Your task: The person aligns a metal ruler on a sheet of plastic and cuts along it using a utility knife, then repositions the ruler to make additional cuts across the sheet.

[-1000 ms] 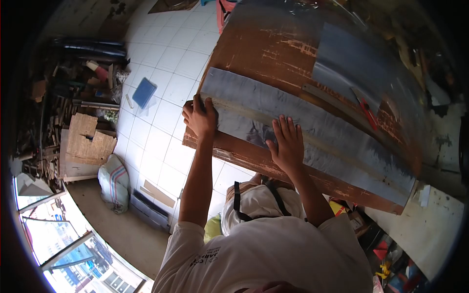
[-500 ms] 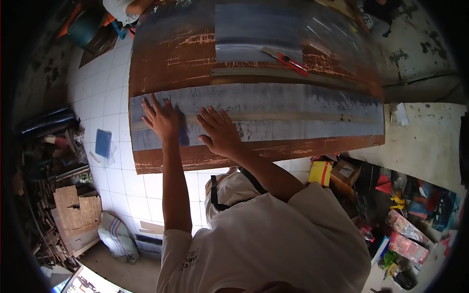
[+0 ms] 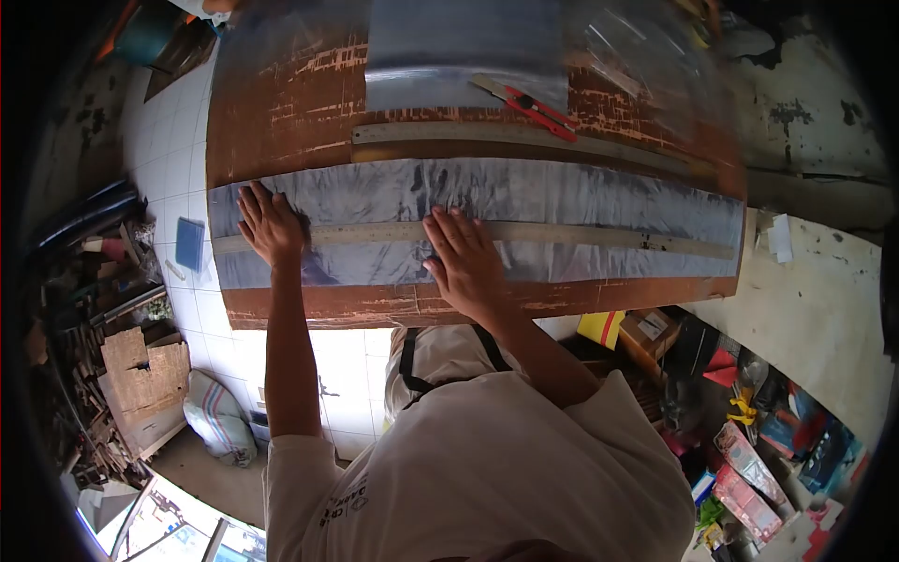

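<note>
A long strip of grey, shiny sheet [image 3: 562, 192] lies across the near part of the brown worn table [image 3: 281, 112]. Along its middle runs a long metal ruler [image 3: 571, 237]. My left hand [image 3: 272, 227] rests flat on the strip and the ruler's left part, fingers spread. My right hand [image 3: 465, 260] presses on the strip and ruler near the middle, fingers stretched out. A second ruler [image 3: 449, 133] lies behind the strip. Beyond it, a red cutter [image 3: 538, 110] with its blade out rests partly on another grey sheet [image 3: 449, 56].
Clear plastic [image 3: 627, 56] lies at the table's back right. Part of another person [image 3: 217, 7] shows at the top left. A pale board [image 3: 805, 290] stands right of the table. Wood scraps [image 3: 140, 375] and a white sack [image 3: 217, 417] lie at lower left; boxes and packets at lower right.
My right hand has moved right along the strip, away from my left hand. The ruler under my hands shows more clearly. The view has shifted slightly, so the table appears further left.
</note>
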Motion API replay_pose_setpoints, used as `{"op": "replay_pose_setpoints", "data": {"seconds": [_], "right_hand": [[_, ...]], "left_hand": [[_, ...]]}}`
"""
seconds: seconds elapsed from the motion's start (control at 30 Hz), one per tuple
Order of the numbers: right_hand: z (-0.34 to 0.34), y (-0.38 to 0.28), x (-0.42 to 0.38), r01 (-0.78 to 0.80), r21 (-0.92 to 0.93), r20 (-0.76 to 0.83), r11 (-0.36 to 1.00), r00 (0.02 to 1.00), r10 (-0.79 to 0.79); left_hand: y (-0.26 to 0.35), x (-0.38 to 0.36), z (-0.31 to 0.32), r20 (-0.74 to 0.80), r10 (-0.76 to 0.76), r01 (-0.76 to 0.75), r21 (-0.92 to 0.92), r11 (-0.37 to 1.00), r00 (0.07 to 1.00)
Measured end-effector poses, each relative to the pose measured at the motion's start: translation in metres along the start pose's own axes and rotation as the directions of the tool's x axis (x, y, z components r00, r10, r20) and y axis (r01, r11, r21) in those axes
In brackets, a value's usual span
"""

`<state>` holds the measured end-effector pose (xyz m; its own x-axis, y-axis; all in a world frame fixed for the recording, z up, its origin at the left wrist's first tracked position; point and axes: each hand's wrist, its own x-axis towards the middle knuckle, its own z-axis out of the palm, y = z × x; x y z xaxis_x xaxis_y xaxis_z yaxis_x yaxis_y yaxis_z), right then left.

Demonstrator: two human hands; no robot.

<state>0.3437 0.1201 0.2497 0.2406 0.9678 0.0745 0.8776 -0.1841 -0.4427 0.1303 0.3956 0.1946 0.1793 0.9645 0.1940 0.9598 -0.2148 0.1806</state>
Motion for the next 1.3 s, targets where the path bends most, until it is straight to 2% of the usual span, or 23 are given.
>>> {"op": "replay_pose_setpoints", "data": {"seconds": [0.17,0.3,0.63,0.77,1.3], "right_hand": [[-0.037,0.053,-0.036,-0.094,-0.139,0.038,0.986,0.994,0.1],[-0.064,0.09,-0.06,-0.091,-0.156,0.039,0.984,0.994,0.098],[-0.091,0.137,-0.077,0.006,0.043,0.073,0.999,0.997,-0.009],[-0.091,0.148,-0.084,0.023,0.044,0.056,0.999,0.998,-0.026],[-0.13,0.222,-0.148,-0.159,-0.084,0.118,0.984,0.979,0.168]], "left_hand": [[-0.012,0.001,0.011,-0.024,0.042,-0.043,-0.016,0.999,0.999],[-0.017,0.003,0.014,-0.016,0.038,-0.038,-0.025,0.999,0.999],[-0.033,0.008,0.022,-0.045,0.088,-0.087,0.021,0.996,0.995],[-0.037,0.011,0.025,-0.037,0.087,-0.085,0.044,0.995,0.996],[-0.066,0.026,0.033,-0.037,0.188,-0.188,-0.009,0.982,0.982]]}}
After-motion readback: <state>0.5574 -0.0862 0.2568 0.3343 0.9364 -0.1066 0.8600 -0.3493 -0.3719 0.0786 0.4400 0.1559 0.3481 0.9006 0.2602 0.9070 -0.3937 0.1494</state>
